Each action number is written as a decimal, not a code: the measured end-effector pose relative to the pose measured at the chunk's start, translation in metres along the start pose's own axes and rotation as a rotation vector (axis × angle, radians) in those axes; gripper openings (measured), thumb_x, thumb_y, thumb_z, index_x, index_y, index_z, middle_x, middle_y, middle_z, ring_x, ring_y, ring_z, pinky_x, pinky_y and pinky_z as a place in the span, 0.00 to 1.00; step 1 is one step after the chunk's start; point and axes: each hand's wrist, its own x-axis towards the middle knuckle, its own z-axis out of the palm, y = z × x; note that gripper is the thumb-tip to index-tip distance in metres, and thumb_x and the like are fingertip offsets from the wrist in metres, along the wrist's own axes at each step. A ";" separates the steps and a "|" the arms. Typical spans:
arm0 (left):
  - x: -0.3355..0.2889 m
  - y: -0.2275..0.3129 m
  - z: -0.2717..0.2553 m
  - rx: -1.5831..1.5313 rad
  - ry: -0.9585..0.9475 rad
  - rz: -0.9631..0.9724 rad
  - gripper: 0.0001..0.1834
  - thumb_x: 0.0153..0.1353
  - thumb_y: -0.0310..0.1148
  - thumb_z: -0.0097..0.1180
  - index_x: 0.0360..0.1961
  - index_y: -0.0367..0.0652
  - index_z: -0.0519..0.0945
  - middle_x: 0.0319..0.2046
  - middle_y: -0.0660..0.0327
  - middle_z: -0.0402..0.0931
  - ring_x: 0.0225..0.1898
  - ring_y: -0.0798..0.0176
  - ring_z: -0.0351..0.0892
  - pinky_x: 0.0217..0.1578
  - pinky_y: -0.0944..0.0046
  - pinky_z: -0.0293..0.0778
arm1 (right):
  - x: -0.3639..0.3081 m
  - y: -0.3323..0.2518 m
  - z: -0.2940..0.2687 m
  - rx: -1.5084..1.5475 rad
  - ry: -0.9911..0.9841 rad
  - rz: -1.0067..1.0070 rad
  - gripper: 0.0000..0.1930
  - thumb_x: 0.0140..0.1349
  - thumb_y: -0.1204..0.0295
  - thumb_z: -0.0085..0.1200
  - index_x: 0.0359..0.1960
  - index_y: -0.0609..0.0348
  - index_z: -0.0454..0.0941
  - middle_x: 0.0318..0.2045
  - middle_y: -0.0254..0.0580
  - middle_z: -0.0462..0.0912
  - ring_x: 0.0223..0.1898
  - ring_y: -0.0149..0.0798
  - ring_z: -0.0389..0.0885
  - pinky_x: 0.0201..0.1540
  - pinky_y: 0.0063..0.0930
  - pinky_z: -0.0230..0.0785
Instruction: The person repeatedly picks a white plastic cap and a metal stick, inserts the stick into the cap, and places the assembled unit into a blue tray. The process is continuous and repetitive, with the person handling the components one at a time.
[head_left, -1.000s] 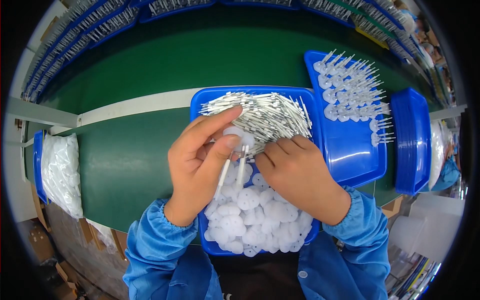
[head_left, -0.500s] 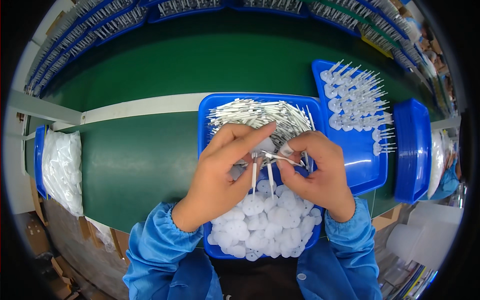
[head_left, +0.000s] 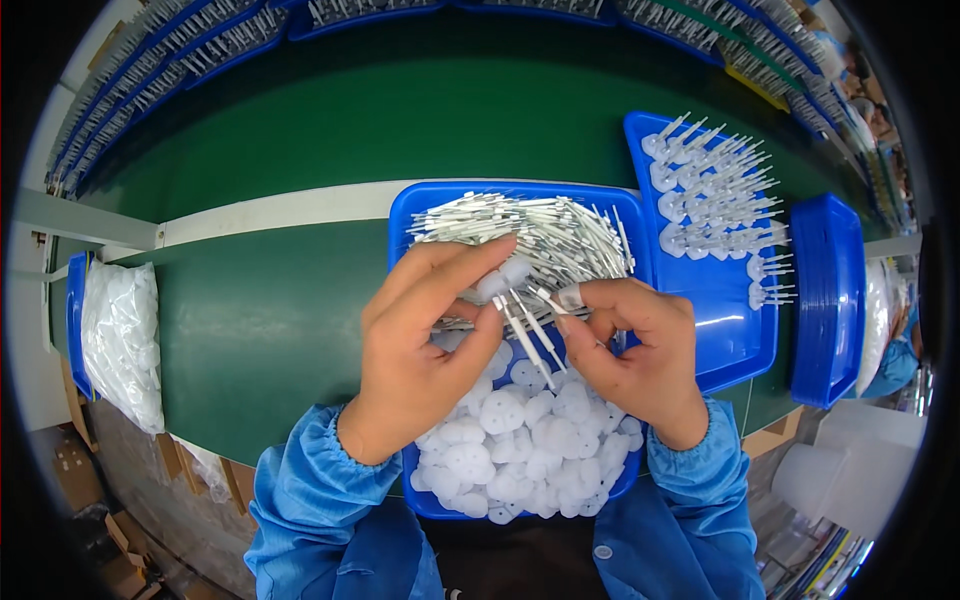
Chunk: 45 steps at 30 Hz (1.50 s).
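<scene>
Left hand (head_left: 425, 345): at the centre of the frame, our thumb and forefinger nearly close on a pale disc (head_left: 514, 271), slim white sticks (head_left: 532, 332) slanting from it.
Right hand (head_left: 645, 345): just right of centre, our thumb and forefinger pinch what seems another stick (head_left: 547, 298), partly hidden.
Loose sticks (head_left: 575, 235): heaped above centre.
Loose discs (head_left: 520, 450): piled lower centre.
Blue tray (head_left: 735, 350): upper right, bearing disc-and-stick pieces (head_left: 705, 190).

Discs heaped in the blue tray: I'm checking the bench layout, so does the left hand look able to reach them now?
Probably yes: the left hand is close to the discs and nothing covers their near side, though that hand holds a white piece.
</scene>
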 end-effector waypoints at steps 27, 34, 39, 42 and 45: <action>-0.004 0.003 -0.001 0.284 -0.129 0.085 0.27 0.59 0.15 0.69 0.60 0.44 0.91 0.42 0.51 0.93 0.34 0.54 0.92 0.36 0.60 0.86 | 0.004 -0.005 0.009 -0.356 0.009 -0.198 0.07 0.64 0.70 0.75 0.37 0.58 0.89 0.19 0.41 0.82 0.19 0.45 0.82 0.24 0.36 0.72; -0.007 0.000 0.002 0.223 -0.086 0.067 0.27 0.59 0.15 0.69 0.60 0.44 0.91 0.40 0.51 0.92 0.33 0.55 0.92 0.35 0.60 0.85 | 0.006 -0.003 0.012 -0.196 0.001 -0.081 0.06 0.65 0.70 0.74 0.35 0.58 0.90 0.20 0.41 0.83 0.19 0.45 0.82 0.24 0.37 0.73; -0.009 0.006 0.001 0.197 -0.138 -0.051 0.28 0.60 0.15 0.69 0.62 0.44 0.91 0.39 0.51 0.92 0.34 0.56 0.92 0.37 0.62 0.86 | 0.008 -0.005 0.005 -0.033 -0.110 0.137 0.06 0.66 0.71 0.74 0.38 0.58 0.90 0.23 0.44 0.86 0.19 0.39 0.84 0.23 0.31 0.72; -0.008 0.002 0.003 0.155 -0.134 -0.004 0.28 0.60 0.16 0.70 0.63 0.44 0.90 0.42 0.50 0.92 0.36 0.57 0.92 0.39 0.63 0.87 | 0.006 -0.002 0.007 -0.043 -0.052 0.074 0.06 0.66 0.72 0.74 0.39 0.58 0.91 0.22 0.45 0.86 0.18 0.38 0.83 0.23 0.30 0.71; -0.004 0.004 0.003 0.047 -0.142 -0.049 0.28 0.60 0.18 0.73 0.63 0.43 0.88 0.50 0.51 0.91 0.42 0.58 0.91 0.41 0.63 0.87 | 0.003 -0.005 0.006 -0.006 -0.002 0.123 0.06 0.65 0.72 0.75 0.39 0.59 0.91 0.24 0.44 0.87 0.22 0.40 0.85 0.27 0.31 0.74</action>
